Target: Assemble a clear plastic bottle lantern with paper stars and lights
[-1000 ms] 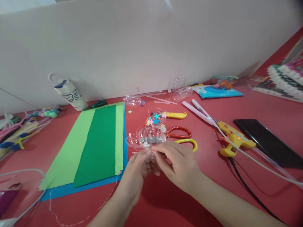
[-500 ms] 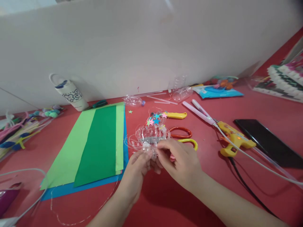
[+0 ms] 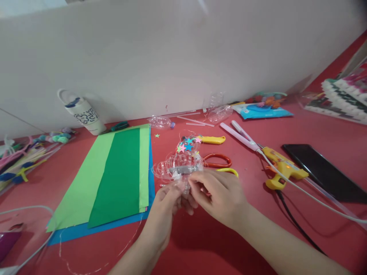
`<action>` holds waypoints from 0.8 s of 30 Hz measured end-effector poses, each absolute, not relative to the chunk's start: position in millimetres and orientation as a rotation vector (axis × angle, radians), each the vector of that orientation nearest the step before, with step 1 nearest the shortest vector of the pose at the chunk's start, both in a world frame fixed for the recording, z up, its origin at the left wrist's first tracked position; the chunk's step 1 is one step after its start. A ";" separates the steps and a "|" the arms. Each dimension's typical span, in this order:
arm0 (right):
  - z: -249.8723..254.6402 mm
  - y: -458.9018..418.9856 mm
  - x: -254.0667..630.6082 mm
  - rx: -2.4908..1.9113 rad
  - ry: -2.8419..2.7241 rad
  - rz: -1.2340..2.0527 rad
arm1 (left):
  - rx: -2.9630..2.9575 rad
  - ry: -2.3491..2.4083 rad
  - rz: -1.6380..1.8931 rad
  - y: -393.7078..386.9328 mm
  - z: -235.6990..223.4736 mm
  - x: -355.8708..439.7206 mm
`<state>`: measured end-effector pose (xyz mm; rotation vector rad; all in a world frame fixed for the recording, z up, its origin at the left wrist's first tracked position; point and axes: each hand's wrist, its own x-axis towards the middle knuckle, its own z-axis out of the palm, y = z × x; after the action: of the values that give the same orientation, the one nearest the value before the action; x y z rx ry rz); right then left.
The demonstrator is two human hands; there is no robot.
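Both my hands meet over a clear plastic piece (image 3: 183, 168) made of curled, looping strips, like a cut plastic bottle. My left hand (image 3: 168, 200) grips its narrow near end between thumb and fingers. My right hand (image 3: 220, 194) pinches at the same end from the right, and what lies between its fingertips is too small to make out. Pink, blue and green paper stars (image 3: 188, 144) show just beyond the strips. Close by, scissors with one red and one yellow handle (image 3: 219, 160) lie partly behind my right hand. A yellow cutter (image 3: 213, 139) rests past them.
Green felt sheets (image 3: 119, 172) lie at left, near a white tumbler (image 3: 86, 116). Clear bottle pieces (image 3: 160, 122) sit along the wall. At right are a yellow glue gun (image 3: 283, 170) with cables, a pink flat iron (image 3: 239, 135), a black phone (image 3: 321, 170) and a blue wipes pack (image 3: 262, 111).
The plastic strips have tilted slightly under my hands, showing more of a grey band. My right fingers have shifted a little at its near end. The view has moved slightly.
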<state>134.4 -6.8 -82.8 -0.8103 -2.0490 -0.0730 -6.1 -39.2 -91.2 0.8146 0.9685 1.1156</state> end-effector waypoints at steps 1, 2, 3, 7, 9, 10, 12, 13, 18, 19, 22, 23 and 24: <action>-83.0 -7.2 134.3 -0.813 -2.055 -0.065 | 0.807 0.976 1.120 -39.2 -91.5 -6.2; -83.3 -7.6 134.1 -0.815 -2.060 -0.061 | 0.796 0.981 1.127 -39.2 -91.8 -6.1; -83.9 -7.9 134.0 -0.813 -2.064 -0.063 | 0.786 0.985 1.132 -39.2 -92.1 -6.1; -86.9 -8.3 133.9 -0.779 -2.071 -0.094 | 0.767 0.995 1.152 -39.0 -92.8 -5.6; -88.0 -8.4 134.0 -0.765 -2.082 -0.091 | 0.765 0.998 1.156 -39.1 -92.6 -5.3; -88.2 -8.4 134.0 -0.761 -2.089 -0.088 | 0.763 1.002 1.153 -39.2 -92.5 -5.1; -88.4 -8.6 133.7 -0.760 -2.104 -0.086 | 0.755 1.012 1.146 -39.4 -92.6 -4.9; -88.4 -8.6 133.4 -0.762 -2.108 -0.082 | 0.750 1.019 1.143 -39.6 -92.7 -4.8; -88.3 -8.3 131.6 -0.793 -2.097 -0.024 | 0.747 1.013 1.141 -39.8 -93.6 -5.2; -88.4 -8.3 131.3 -0.800 -2.078 0.013 | 0.749 1.002 1.143 -39.6 -93.5 -5.4; -88.3 -9.4 131.0 -0.824 -1.994 0.138 | 0.747 0.955 1.179 -38.2 -92.9 -6.3; -88.3 -10.0 130.9 -0.836 -1.968 0.166 | 0.747 0.932 1.195 -37.4 -92.9 -6.7; -88.2 -10.6 130.9 -0.848 -1.945 0.183 | 0.746 0.910 1.207 -36.6 -93.0 -7.2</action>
<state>130.9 -10.6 -88.2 -0.8478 -1.9445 0.1832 -7.2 -36.6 -93.0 0.7461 0.9104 1.2074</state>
